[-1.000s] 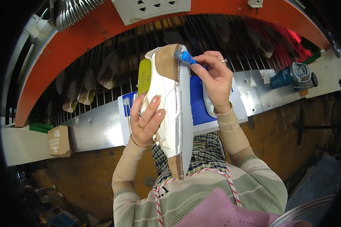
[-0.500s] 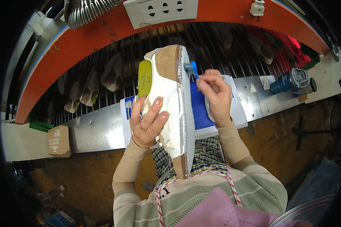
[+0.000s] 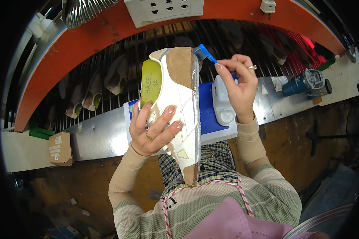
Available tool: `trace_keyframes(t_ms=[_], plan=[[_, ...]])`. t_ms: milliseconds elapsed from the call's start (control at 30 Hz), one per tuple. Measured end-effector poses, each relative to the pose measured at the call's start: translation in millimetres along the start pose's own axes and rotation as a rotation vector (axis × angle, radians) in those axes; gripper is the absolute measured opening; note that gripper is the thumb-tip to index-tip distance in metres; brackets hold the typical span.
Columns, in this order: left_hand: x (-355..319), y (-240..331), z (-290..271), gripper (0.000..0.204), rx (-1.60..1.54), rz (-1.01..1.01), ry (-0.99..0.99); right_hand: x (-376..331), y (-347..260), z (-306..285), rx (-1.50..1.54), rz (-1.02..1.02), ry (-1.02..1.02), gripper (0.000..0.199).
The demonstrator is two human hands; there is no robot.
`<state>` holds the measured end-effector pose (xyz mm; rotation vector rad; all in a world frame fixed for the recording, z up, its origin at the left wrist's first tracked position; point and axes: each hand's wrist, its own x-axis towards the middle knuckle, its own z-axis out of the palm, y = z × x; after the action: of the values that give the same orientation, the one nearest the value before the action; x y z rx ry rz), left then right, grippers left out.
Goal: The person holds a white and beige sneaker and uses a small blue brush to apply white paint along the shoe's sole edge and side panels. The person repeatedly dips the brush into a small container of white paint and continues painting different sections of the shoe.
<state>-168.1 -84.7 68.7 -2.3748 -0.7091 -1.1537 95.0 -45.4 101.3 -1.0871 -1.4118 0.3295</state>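
Note:
My left hand [image 3: 152,129] grips a white and tan shoe [image 3: 177,93] around its lacing, keeping it on its side, heel away from me and toe toward my lap. A yellow-green insole [image 3: 151,77] shows in the shoe's opening. The sole side faces right, and a grey band runs along the upper's lower edge. Between thumb and fingers, my right hand [image 3: 242,79] pinches a small blue brush [image 3: 207,53]. The brush's head is at the heel end of that edge, apparently touching it.
A white plastic container [image 3: 224,105] stands on a blue and white sheet [image 3: 206,119] on the metal ledge [image 3: 103,139]. Other shoes [image 3: 115,77] lie on the dark rack of rods beyond. A cardboard box [image 3: 60,149] sits left, a blue tumbler [image 3: 297,85] right.
My right hand has moved right and slightly away from me, carrying the brush up to the heel end. The shoe has turned slightly, showing more of its side and less of its sole.

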Motion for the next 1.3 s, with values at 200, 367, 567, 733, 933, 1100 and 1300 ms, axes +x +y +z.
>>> trace_keyframes(t_ms=[200,367,567,733,933,1100,1300], plan=[[-1,-1,1,0.045,0.005,-0.011,-0.006,0,-10,-11,-0.145,-0.163,0.007,0.014],[-2,0,1,0.045,0.000,-0.006,-0.009,-5,-17,-15,-0.103,-0.131,-0.014,0.013],[-2,2,-1,0.044,0.002,0.004,-0.019,22,-4,-12,-0.097,-0.135,-0.008,0.012],[-3,3,-1,0.044,-0.013,-0.032,-0.007,10,-6,-16,-0.093,-0.182,-0.070,0.016],[-2,3,1,0.043,-0.030,-0.054,0.018,1,-5,-21,-0.066,-0.246,-0.146,0.021],[-2,4,3,0.044,-0.027,-0.071,0.043,-5,-6,-27,0.011,-0.220,-0.220,0.018],[0,10,9,0.043,-0.041,-0.124,0.067,0,-2,-6,0.158,-0.048,-0.123,0.014]])
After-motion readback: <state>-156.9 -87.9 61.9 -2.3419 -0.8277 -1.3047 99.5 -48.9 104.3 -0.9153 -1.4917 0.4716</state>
